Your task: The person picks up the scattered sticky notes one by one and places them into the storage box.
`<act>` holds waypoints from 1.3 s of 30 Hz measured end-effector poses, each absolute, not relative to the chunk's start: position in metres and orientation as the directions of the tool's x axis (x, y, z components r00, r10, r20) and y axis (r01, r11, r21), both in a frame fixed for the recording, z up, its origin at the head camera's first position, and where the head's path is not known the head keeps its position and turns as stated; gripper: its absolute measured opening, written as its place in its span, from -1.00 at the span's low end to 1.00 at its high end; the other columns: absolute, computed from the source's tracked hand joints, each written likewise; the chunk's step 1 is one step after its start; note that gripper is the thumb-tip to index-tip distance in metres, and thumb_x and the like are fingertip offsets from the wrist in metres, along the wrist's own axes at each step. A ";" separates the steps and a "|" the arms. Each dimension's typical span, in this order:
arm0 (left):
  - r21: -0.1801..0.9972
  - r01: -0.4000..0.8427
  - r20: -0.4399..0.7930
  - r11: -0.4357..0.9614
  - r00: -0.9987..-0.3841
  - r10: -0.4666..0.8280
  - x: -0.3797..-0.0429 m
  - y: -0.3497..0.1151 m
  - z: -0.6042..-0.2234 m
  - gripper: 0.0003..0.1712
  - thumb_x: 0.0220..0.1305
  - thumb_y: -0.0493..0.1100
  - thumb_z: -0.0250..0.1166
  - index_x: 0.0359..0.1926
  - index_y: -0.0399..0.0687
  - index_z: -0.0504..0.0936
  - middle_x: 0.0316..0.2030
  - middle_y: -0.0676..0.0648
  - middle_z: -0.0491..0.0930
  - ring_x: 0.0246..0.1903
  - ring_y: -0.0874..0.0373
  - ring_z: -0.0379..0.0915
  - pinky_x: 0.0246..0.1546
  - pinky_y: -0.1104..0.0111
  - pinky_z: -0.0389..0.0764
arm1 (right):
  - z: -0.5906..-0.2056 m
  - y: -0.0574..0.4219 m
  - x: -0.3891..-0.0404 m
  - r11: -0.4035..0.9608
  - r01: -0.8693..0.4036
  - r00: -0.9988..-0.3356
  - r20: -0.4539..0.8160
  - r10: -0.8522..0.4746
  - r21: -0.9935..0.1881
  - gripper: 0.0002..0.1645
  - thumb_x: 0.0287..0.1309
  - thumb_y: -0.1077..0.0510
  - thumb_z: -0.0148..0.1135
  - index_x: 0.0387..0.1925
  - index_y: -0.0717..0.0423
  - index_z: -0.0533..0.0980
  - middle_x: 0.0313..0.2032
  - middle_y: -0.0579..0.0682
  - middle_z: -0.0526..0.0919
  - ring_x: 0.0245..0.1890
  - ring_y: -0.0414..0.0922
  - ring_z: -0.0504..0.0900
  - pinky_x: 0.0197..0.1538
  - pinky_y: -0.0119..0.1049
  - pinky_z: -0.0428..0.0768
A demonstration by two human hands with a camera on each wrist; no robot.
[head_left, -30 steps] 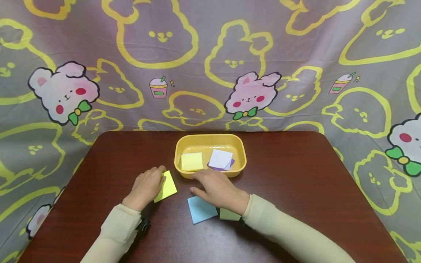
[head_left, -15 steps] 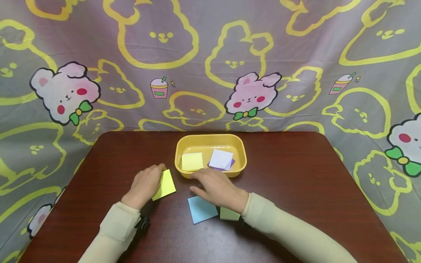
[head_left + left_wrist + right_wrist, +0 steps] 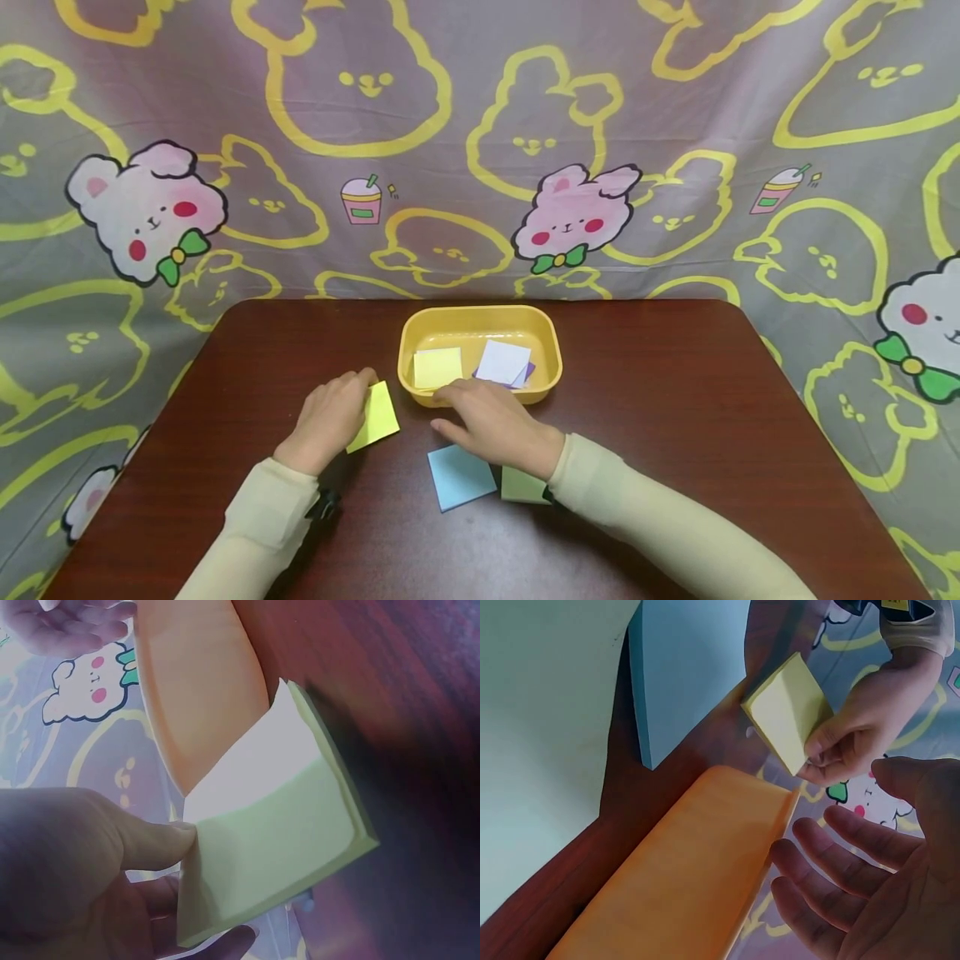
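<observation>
My left hand pinches a yellow sticky note pad by one edge, left of the yellow bin. In the left wrist view the thumb lies on top of the pad, with fingers beneath, and the pad appears tilted above the table. My right hand hovers at the bin's front rim. Its fingers look loosely bent and hold nothing in the right wrist view. Inside the bin, a pale yellow pad lies at left; white notes rest over a purple pad at right.
On the brown table, a blue sticky note pad lies in front of the bin. Beside it a green pad is partly hidden under my right wrist. A patterned cloth hangs behind the table.
My left hand has shifted slightly forward and left with the yellow pad still pinched. The right hand has barely moved.
</observation>
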State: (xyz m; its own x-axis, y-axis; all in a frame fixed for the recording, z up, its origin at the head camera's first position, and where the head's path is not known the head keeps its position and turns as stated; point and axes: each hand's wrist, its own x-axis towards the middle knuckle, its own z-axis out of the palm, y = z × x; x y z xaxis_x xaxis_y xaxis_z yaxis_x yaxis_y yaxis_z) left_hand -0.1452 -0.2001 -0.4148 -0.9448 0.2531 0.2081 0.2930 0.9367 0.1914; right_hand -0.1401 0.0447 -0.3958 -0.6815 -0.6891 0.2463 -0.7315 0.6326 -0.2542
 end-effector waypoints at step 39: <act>0.145 0.328 0.297 0.933 -0.914 0.275 -0.150 -0.204 -0.382 -0.80 0.14 -0.40 0.06 -0.24 -0.16 0.54 -0.53 -0.11 0.47 -0.56 -0.05 0.42 -0.58 0.09 0.41 | -0.381 0.045 -0.149 0.647 -0.734 -0.679 0.264 -0.686 -0.206 -0.54 0.21 -0.15 0.08 -0.03 0.06 0.56 -0.22 -0.11 0.64 -0.27 -0.17 0.56 -0.19 -0.24 0.51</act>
State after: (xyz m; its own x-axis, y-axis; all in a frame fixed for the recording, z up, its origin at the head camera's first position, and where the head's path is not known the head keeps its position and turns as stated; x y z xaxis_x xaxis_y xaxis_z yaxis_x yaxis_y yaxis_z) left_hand -0.1498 -0.2040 -0.3822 -0.9143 0.2755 0.2968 0.3282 0.9334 0.1448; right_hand -0.1492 0.0446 -0.3805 -0.6786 -0.6855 0.2638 -0.7339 0.6473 -0.2059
